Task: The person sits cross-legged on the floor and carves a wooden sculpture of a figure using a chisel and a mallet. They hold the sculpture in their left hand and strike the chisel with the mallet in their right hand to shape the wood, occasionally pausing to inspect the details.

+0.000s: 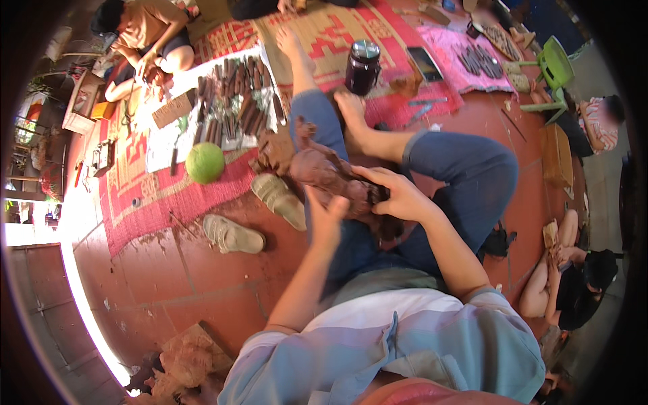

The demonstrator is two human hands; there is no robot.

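Observation:
A reddish-brown carved wooden figure [317,169] rests over my lap, its narrow end pointing away from me. My left hand [327,217] supports its near left side, thumb up and the other fingers partly hidden beneath it. On the right end, my right hand [399,194] grips the darker carved part with bent fingers and thumb. Just left of the figure lies a rough brown wood piece [273,154] on the floor. Beyond, many wooden-handled carving tools [233,84] are laid in rows on a white sheet [158,145].
A green ball [204,163] and a pair of sandals [233,234] lie to the left. A dark tumbler [362,71] and a phone [424,64] are ahead on the red mat [169,202]. Other people [145,34] sit around, and a green chair [555,64] stands at right.

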